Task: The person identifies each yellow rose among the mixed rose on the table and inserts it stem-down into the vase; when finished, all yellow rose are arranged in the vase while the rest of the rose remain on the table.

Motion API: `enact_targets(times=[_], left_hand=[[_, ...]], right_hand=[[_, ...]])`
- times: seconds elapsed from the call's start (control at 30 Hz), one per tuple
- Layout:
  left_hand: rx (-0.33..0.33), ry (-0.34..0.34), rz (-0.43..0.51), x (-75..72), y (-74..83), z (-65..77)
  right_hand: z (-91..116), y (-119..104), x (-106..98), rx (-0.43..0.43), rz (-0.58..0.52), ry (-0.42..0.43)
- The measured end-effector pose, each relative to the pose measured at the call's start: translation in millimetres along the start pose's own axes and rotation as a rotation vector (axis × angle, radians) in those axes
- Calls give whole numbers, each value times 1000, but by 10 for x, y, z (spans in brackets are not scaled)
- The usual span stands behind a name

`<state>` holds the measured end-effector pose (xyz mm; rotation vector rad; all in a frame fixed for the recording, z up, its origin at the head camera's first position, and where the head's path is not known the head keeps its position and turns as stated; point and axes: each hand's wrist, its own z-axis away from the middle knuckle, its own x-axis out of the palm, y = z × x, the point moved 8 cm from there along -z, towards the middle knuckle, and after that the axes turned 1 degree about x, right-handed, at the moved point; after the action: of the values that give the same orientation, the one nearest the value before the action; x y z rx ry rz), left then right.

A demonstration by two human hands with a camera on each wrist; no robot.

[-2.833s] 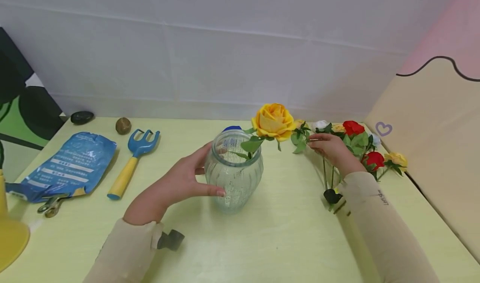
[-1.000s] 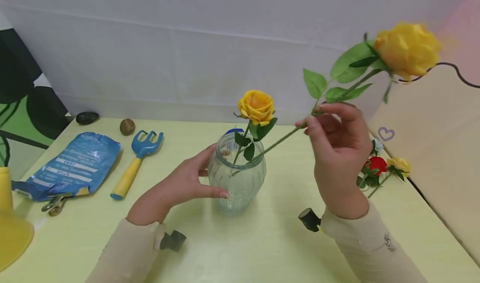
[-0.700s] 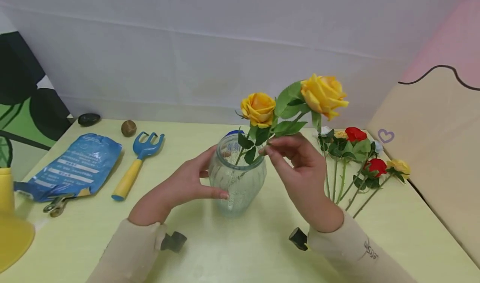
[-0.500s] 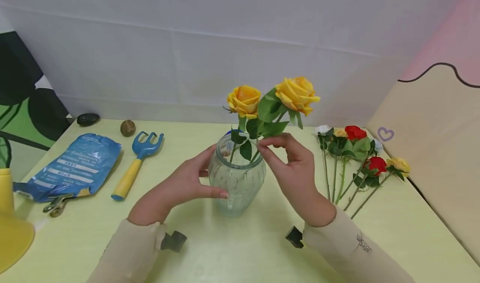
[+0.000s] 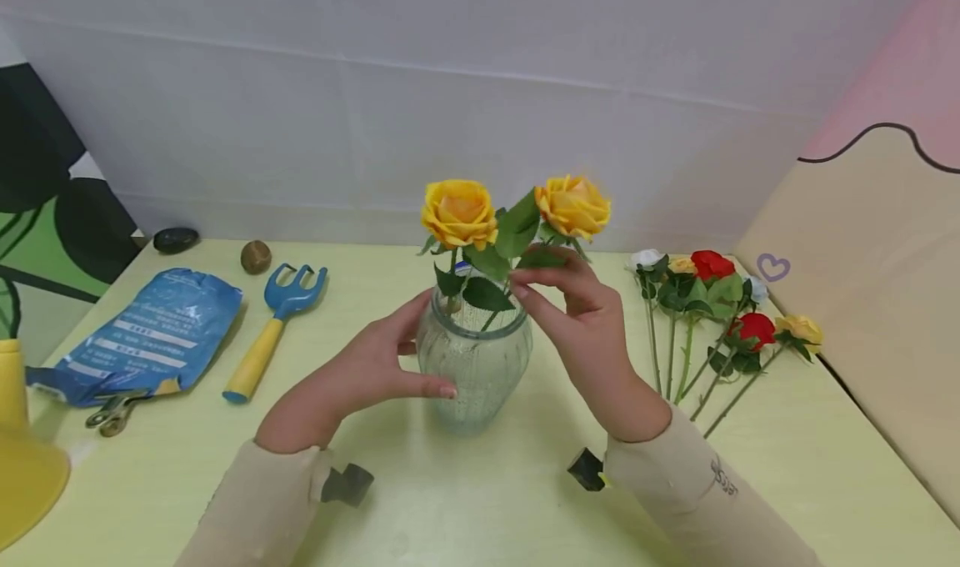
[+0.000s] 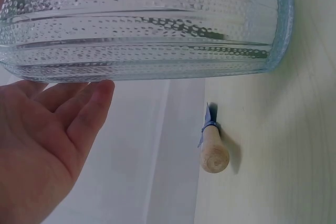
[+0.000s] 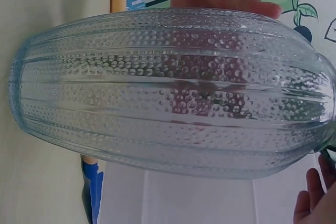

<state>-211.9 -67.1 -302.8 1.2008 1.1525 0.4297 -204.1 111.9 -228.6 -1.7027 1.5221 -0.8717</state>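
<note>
A clear ribbed glass vase stands upright on the table, and my left hand holds it round its left side, the thumb across the front. One yellow rose stands in the vase with its bloom above the rim. At the mouth, my right hand pinches the stem of a second yellow rose, whose lower end is inside the glass. In the left wrist view, dark stem ends show through the textured vase wall. Leaves partly hide the right fingertips in the head view.
To the right lie several red, white and yellow roses. Left are a blue bag with a metal clip, a blue hand fork, two stones and a yellow object. A wooden-handled blue tool lies behind the vase.
My right hand has brought a yellow rose from the right-hand pile and lowered its stem into the vase. The first rose's bloom has shifted left. My left hand stays on the vase.
</note>
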Motion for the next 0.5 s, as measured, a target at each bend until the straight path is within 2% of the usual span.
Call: enact_targets(times=[0.2, 0.37, 0.5], left_hand=[[-29, -9, -2, -1, -19, 4], [-27, -5, -13, -4, -24, 3], [-18, 2, -17, -4, -26, -4]], right_hand=[[-2, 58, -42, 80, -95, 89], [-45, 85, -30, 91, -86, 97], [-126, 84, 8, 77, -31, 79]])
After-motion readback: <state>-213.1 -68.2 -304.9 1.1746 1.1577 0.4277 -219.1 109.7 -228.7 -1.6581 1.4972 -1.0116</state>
